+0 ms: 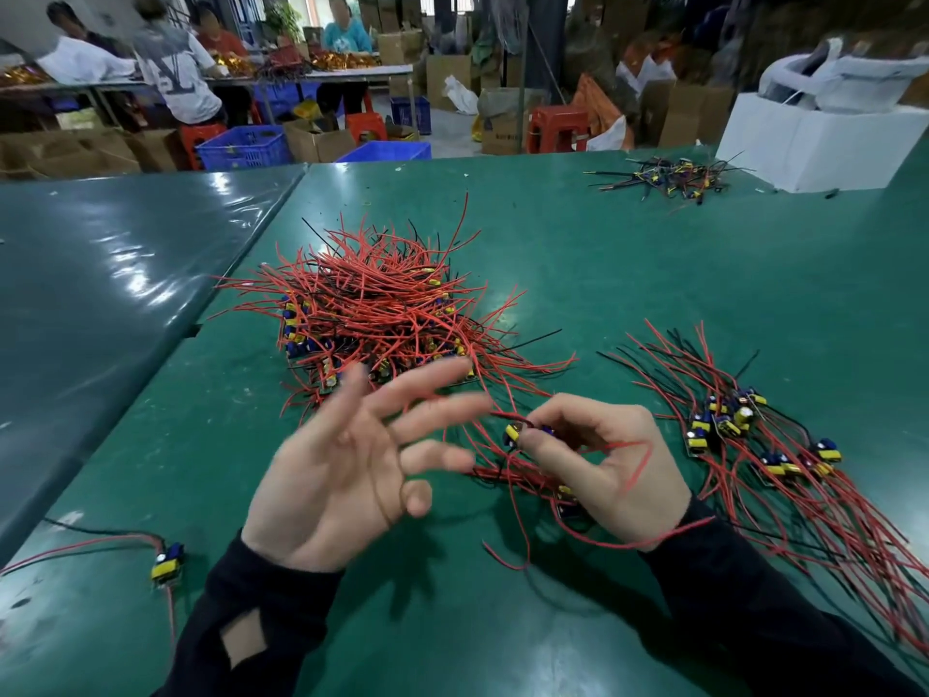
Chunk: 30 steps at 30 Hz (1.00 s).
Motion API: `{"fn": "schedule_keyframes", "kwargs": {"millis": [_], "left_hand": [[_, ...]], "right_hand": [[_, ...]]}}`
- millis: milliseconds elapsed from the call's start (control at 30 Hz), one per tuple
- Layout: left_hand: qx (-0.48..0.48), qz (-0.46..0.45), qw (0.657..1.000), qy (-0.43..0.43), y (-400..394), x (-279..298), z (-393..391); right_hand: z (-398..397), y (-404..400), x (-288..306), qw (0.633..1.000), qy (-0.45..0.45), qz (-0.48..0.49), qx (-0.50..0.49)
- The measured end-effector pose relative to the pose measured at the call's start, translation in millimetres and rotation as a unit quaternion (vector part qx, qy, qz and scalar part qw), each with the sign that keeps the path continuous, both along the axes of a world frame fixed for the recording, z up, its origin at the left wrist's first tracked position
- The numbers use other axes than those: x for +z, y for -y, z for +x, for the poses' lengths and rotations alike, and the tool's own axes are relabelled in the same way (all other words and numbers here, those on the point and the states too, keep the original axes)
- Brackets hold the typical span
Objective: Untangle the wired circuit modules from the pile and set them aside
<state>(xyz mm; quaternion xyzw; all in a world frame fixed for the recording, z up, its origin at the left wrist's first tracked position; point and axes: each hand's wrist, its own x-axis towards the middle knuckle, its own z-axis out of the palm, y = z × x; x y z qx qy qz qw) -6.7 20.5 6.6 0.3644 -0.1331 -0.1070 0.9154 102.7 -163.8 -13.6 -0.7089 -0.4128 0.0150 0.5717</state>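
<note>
R hand [603, 460] pinches one circuit module [514, 434] just in front of the pile [382, 304] — L hand [352, 455] spread wide, blurred, a dark wire looped over its fingers.

Red wires trail from the held module across the green table [628, 254] and over the R wrist. Sorted modules [754, 435] lie to the right w/ leads fanned out; one single module [168, 563] near left; small batch [673, 178] far right by a white box [814, 143].
</note>
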Motion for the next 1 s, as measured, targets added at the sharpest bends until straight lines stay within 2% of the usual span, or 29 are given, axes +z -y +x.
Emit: {"fn": "schedule_keyframes", "kwargs": {"millis": [33,67,100,133,167,200,233,300,367,433,567,633,733,767,800,867,933,1000], "left_hand": [[-0.032,-0.076,0.996,0.031,1,1,-1],[-0.032,-0.113,0.992,0.049,1,2,-1],[-0.001,-0.106,0.993,0.052,3,1,0],[0.062,-0.056,0.996,0.035,6,1,0],[0.152,0.033,0.988,0.008,9,-2,2],[0.239,0.140,0.961,-0.023,13,-6,4],[0.282,0.226,0.932,-0.039,19,-9,7],[0.282,0.321,0.904,-0.015,31,-15,12],[0.298,0.363,0.882,0.033,38,-20,14],[0.326,0.361,0.871,0.071,40,-22,15],[0.345,0.347,0.868,0.087,41,-21,14],[0.347,0.319,0.879,0.079,42,-19,14],[0.342,0.244,0.906,0.048,44,-19,14],[0.345,0.231,0.909,0.033,45,-18,14],[0.353,0.223,0.909,0.018,46,-17,14],[0.379,0.203,0.903,-0.019,47,-15,14],[0.394,0.181,0.899,-0.056,48,-14,15],[0.403,0.175,0.895,-0.080,48,-14,15]], "right_hand": [[-1,0,2,0.998,-0.046,0.020,0.024],[-2,-1,4,0.994,-0.091,0.043,0.045],[-2,-1,5,0.988,-0.128,0.065,0.059],[-3,-3,6,0.982,-0.160,0.081,0.066],[-4,-4,6,0.975,-0.192,0.092,0.070],[-4,-6,5,0.966,-0.228,0.096,0.076],[-5,-7,4,0.957,-0.262,0.092,0.085],[-7,-9,2,0.941,-0.310,0.070,0.116],[-9,-10,1,0.935,-0.323,0.039,0.143],[-10,-9,1,0.928,-0.333,0.011,0.164],[-12,-7,4,0.889,-0.404,-0.006,0.214],[-14,-6,7,0.873,-0.421,-0.012,0.245],[-15,-3,9,0.830,-0.476,-0.010,0.290],[-16,-3,11,0.828,-0.478,-0.011,0.293],[-17,-4,11,0.840,-0.462,-0.013,0.283],[-19,-5,7,0.908,-0.357,-0.010,0.219],[-21,-5,2,0.976,-0.186,0.006,0.112],[-22,-5,-5,1.000,-0.006,0.007,0.022]]}}
